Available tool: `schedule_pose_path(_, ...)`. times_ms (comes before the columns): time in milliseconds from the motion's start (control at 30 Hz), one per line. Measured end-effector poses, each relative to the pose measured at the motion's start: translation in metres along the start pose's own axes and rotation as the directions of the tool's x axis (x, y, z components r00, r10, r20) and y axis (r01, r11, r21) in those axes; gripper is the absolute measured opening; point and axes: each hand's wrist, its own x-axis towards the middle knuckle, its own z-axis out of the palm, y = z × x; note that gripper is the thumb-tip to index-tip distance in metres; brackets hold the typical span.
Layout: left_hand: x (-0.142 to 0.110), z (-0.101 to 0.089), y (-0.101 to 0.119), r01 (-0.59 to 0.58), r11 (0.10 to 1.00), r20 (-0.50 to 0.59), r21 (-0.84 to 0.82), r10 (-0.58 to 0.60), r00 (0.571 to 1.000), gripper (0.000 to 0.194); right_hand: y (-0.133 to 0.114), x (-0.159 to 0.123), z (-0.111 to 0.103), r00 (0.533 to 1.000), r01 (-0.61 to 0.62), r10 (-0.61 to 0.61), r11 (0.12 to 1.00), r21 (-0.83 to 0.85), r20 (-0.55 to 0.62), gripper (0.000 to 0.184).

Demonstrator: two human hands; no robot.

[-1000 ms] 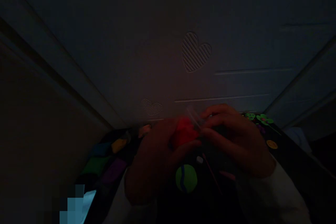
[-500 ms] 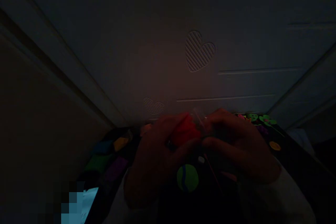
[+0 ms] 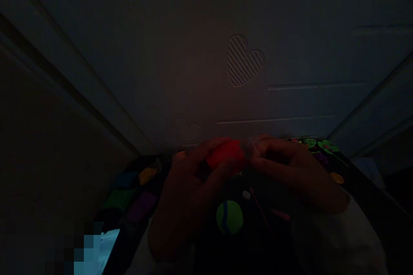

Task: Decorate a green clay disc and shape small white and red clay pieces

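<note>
In dim light, my left hand [image 3: 190, 184] is closed around a bright red soft-looking lump [image 3: 226, 156], probably modelling clay. My right hand [image 3: 293, 165] pinches clear plastic wrap [image 3: 250, 147] at the lump's right end. Both hands are raised over the dark tabletop, close together. Below them lies a flat green disc [image 3: 229, 218] with a blue curved stripe. Beside it are a small white piece [image 3: 246, 195] and a thin reddish stick [image 3: 258, 204]. A pinkish piece [image 3: 280, 214] rests under my right wrist.
Coloured packs, among them a yellow one [image 3: 148, 175], a green one [image 3: 119, 199] and a purple one [image 3: 143, 207], lie at the left. Green flower-like shapes [image 3: 328, 146] and a yellow disc [image 3: 337, 178] are at the right. A pale panel with embossed hearts [image 3: 244, 61] stands behind.
My right hand has shifted slightly left, closer to the red lump and my left hand. The lump has turned to lie more level, and the clear wrap is now bunched at its end.
</note>
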Motion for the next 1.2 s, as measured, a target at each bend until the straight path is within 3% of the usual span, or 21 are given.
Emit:
schedule_pose_path(167, 0.006, 0.003, 0.005, 0.026, 0.997, 0.004, 0.067, -0.026, 1.000, 0.034, -0.003, 0.001, 0.000, 0.999, 0.005, -0.009, 0.994, -0.110, -0.044, 0.007)
schedule_pose_path(333, 0.007, 0.006, 0.006, 0.040, 0.996, -0.011, 0.076, -0.040, 0.999, 0.031, -0.001, 0.002, 0.001, 0.999, 0.018, -0.024, 0.993, -0.119, -0.046, 0.015)
schedule_pose_path(500, 0.008, 0.008, 0.007, 0.050, 0.994, 0.004, -0.102, -0.050, 0.999, 0.016, 0.001, 0.003, 0.002, 1.000, 0.010, -0.013, 0.991, -0.132, -0.018, 0.017)
schedule_pose_path(667, 0.010, 0.014, 0.004, 0.081, 0.969, 0.010, -0.232, -0.081, 0.997, 0.016, 0.000, 0.002, 0.003, 0.999, 0.021, -0.025, 0.990, -0.141, -0.023, 0.020)
schedule_pose_path(933, 0.012, 0.029, -0.010, 0.151, 0.861, 0.023, -0.486, -0.159, 0.987, 0.021, 0.009, 0.004, 0.005, 0.997, 0.025, -0.021, 0.999, 0.044, -0.079, 0.023)
schedule_pose_path(1067, 0.011, 0.027, -0.011, 0.064, 0.903, -0.004, -0.424, -0.073, 0.997, 0.019, 0.001, 0.002, 0.003, 0.990, -0.020, 0.016, 0.999, -0.029, -0.137, 0.011)
schedule_pose_path(1200, 0.004, 0.024, -0.006, -0.044, 0.963, -0.063, -0.264, 0.028, 0.998, 0.015, -0.005, 0.003, 0.004, 0.984, -0.063, 0.070, 0.997, 0.047, -0.165, 0.011)
